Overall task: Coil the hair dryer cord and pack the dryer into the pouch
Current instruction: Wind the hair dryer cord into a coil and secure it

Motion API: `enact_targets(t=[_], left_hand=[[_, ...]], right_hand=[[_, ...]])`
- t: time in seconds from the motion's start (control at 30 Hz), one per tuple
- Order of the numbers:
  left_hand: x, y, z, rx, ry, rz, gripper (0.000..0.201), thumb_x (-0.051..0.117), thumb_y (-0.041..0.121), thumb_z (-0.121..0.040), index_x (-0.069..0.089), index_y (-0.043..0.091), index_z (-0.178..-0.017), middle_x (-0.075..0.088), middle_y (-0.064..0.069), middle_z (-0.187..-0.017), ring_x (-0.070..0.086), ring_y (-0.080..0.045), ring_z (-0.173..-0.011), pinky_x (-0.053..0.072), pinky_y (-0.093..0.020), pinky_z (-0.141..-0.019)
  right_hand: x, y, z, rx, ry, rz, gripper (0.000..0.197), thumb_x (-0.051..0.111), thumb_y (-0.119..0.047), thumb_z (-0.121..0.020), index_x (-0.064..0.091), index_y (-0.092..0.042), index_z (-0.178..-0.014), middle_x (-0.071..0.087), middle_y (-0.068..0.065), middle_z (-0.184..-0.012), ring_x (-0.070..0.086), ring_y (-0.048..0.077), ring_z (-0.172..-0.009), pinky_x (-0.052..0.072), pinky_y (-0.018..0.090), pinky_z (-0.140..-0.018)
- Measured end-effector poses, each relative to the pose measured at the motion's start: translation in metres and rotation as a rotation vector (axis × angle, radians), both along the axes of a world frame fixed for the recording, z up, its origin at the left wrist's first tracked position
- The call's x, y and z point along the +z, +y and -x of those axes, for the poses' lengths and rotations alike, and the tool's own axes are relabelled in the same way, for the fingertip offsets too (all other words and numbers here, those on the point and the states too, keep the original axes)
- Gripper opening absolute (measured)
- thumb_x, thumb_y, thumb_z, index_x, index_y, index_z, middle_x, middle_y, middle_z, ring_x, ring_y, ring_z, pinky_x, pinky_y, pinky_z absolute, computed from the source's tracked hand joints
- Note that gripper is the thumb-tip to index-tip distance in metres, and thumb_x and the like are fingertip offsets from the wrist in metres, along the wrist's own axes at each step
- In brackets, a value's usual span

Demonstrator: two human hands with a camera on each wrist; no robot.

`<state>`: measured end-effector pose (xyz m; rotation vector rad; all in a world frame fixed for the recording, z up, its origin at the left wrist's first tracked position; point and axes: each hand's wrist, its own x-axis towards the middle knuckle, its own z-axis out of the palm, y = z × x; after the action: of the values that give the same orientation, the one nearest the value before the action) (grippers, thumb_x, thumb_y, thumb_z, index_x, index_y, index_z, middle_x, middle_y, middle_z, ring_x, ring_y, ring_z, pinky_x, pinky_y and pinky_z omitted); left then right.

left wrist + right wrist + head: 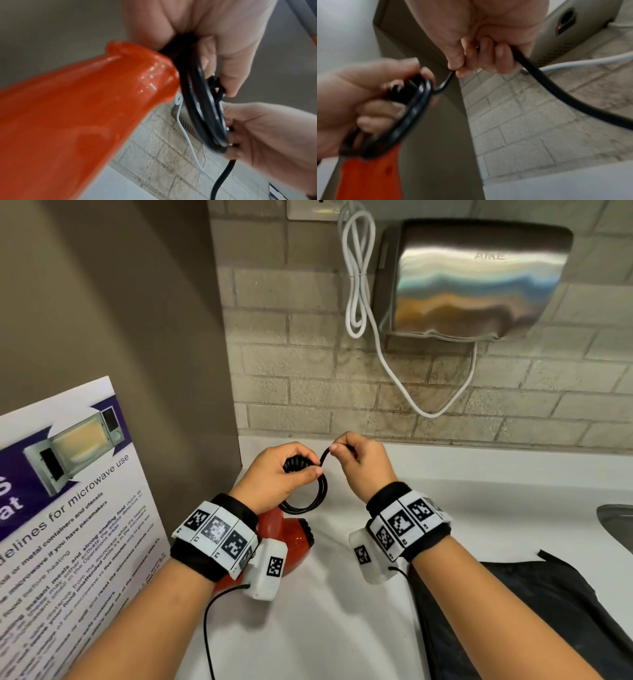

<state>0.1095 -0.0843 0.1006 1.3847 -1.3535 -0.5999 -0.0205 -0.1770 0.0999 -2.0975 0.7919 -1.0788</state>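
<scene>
My left hand (303, 470) grips a bundle of black cord loops (308, 501) that hang below its fingers. The red hair dryer (291, 546) sits under my left wrist over the white counter (342, 628); whether it rests there I cannot tell. My right hand (337, 447) pinches the cord just right of the bundle, and a short arc of cord joins the two hands. In the right wrist view the cord (556, 94) runs out of my right fist toward the lower right. In the left wrist view the loops (202, 108) sit beside the red dryer (77, 121). The black pouch (513, 611) lies flat at the lower right.
A steel hand dryer (472, 278) with a looped white cable (356, 285) hangs on the brick wall ahead. A microwave guidelines poster (68, 508) leans at the left against a brown wall. A sink edge (616, 525) shows at the far right.
</scene>
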Motion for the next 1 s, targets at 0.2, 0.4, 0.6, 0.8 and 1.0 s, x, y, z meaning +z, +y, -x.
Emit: enact_targets(t=[0.2,0.4,0.6,0.8,1.0], left_hand=[[0.003,0.003,-0.007,0.005,-0.069,-0.035,0.046,0.066,0.01,-0.08,0.054,0.023,-0.122,0.065,0.004,-0.094,0.055,0.013,-0.054,0.041,-0.008,-0.057],[0.011,0.006,0.002,-0.093,-0.066,-0.068,0.026,0.057,-0.002,-0.085,0.06,0.004,-0.11,0.062,0.016,-0.064,0.049,0.012,-0.039,0.034,0.0,-0.044],[0.003,-0.001,-0.005,0.111,0.033,-0.017,0.01,0.057,0.01,-0.087,0.062,0.018,-0.086,0.054,0.013,-0.044,0.041,0.001,-0.031,0.033,-0.009,-0.038],[-0.001,-0.002,-0.006,0.116,0.098,-0.008,0.016,0.057,0.015,-0.088,0.061,0.027,-0.077,0.055,0.011,-0.041,0.03,-0.004,-0.029,0.028,-0.018,-0.037],[-0.003,-0.004,-0.008,0.118,0.127,0.0,0.013,0.058,0.016,-0.086,0.063,0.025,-0.078,0.051,0.012,-0.04,0.03,-0.004,-0.029,0.029,-0.016,-0.036]], right_hand=[[0.024,0.014,0.007,0.091,0.016,0.074,0.014,0.054,-0.011,-0.089,0.063,-0.002,-0.082,0.043,-0.012,-0.054,0.047,-0.01,-0.049,0.037,0.007,-0.053],[0.027,0.015,0.008,0.139,0.031,0.091,0.013,0.055,-0.01,-0.088,0.063,-0.005,-0.078,0.046,-0.012,-0.057,0.048,-0.007,-0.052,0.037,0.006,-0.054],[-0.004,-0.001,0.021,0.18,0.064,-0.074,0.022,0.055,-0.011,-0.088,0.056,-0.025,-0.071,0.054,-0.007,-0.061,0.05,0.0,-0.056,0.044,0.02,-0.064],[-0.071,-0.013,0.041,0.215,0.514,-0.276,0.047,0.073,-0.02,-0.076,0.054,-0.019,-0.118,0.056,-0.007,-0.108,0.048,0.008,-0.101,0.039,0.025,-0.092],[-0.122,-0.021,0.043,0.19,0.699,-0.369,0.028,0.066,-0.003,-0.077,0.068,-0.015,-0.102,0.065,-0.003,-0.101,0.054,0.01,-0.094,0.041,0.015,-0.08]])
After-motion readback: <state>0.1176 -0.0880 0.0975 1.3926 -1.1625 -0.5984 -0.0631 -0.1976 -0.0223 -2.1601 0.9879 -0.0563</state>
